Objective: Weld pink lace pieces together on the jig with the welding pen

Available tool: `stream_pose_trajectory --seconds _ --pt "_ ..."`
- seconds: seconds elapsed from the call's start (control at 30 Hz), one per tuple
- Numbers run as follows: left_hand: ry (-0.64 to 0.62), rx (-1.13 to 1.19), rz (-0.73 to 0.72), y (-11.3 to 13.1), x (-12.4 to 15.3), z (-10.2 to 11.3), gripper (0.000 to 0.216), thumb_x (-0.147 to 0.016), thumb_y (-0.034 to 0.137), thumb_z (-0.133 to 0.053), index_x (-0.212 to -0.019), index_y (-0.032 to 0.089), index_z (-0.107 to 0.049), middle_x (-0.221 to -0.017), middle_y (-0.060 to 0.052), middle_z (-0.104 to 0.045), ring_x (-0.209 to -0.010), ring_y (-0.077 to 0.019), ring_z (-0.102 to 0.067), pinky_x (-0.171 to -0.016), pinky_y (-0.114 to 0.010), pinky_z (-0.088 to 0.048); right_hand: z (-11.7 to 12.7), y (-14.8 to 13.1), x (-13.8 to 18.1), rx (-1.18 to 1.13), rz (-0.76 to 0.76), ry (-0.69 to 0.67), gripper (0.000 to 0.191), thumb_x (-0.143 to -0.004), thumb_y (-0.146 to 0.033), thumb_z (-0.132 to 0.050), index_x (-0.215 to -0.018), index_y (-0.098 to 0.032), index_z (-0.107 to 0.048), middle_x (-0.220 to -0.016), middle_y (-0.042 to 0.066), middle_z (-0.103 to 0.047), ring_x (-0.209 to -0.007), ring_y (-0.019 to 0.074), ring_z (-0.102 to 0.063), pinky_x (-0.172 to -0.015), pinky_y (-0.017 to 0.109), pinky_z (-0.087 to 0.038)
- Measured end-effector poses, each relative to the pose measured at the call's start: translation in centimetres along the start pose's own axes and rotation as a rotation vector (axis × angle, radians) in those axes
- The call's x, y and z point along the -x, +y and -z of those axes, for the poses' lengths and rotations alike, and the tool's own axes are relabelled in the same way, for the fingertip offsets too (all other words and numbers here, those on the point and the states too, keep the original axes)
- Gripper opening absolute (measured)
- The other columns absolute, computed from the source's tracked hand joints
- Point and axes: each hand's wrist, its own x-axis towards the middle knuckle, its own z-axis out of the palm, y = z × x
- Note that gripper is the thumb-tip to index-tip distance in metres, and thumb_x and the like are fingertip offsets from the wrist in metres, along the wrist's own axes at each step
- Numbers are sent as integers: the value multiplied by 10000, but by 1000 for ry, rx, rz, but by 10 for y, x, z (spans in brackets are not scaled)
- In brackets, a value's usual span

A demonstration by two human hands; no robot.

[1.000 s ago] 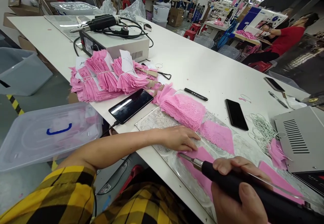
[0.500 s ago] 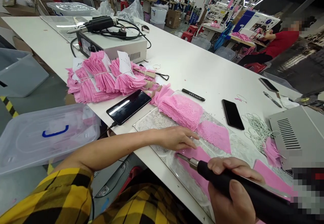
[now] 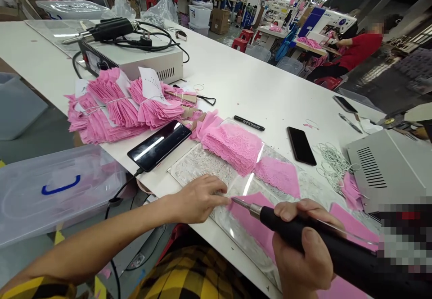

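Note:
My right hand (image 3: 305, 245) is wrapped round a black corded-type hand tool (image 3: 283, 227) with a narrow metal tip. That tip points left, at the upper corner of a flat pink fabric piece (image 3: 253, 220). Beside the tip, my left hand (image 3: 202, 200) has its fingers curled, the thumb stretched toward the same corner. Whatever lies between its fingers is too small to make out. Under the fabric is a clear sheet over a mottled board (image 3: 199, 166). Farther back lie a stack of pink lace-edged pieces (image 3: 232, 146) and a single lace-edged piece (image 3: 278, 175).
Tied pink bundles (image 3: 118, 105) stand by a grey control box (image 3: 151, 62) carrying a similar black tool (image 3: 111, 29). Two phones (image 3: 160, 145), (image 3: 301, 146), a marker (image 3: 249, 123) and tangled pale string (image 3: 332, 166) lie around. Another grey box (image 3: 381, 168) stands right. A co-worker (image 3: 362, 51) sits beyond.
My left hand has moved left off the pink fabric piece, and its fingers went from stretched out to curled. The tool tip stays near the fabric corner. The view has shifted slightly.

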Motion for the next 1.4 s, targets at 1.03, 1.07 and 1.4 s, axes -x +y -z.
stream_pose_trajectory --seconds 1.03,1.07,1.4 --pt "-61 -134 -151 22 -41 -30 226 -953 229 -490 -1133 170 -613 -1214 -89 -641 -1181 -239 -533 -972 -394 -400 34 6 -33 89 71 251 147 -700 -173 -577 -844 -194 -597 -866 -5 -578 -586 110 -560 -597 333 -495" --pt "-71 -133 -146 22 -41 -30 230 -957 241 -489 -1140 170 -610 -1222 -90 -638 -1198 -244 -524 -978 -401 -399 33 6 -33 86 71 244 146 -701 -174 -581 -845 -193 -598 -861 -6 -578 -590 111 -563 -596 332 -497" --pt "-127 -104 -109 20 -38 -34 277 -953 270 -515 -1208 179 -574 -1308 -80 -596 -1285 -269 -469 -1041 -448 -362 33 8 -32 100 57 223 127 -710 -178 -599 -836 -187 -589 -850 -11 -564 -608 116 -576 -636 342 -504"
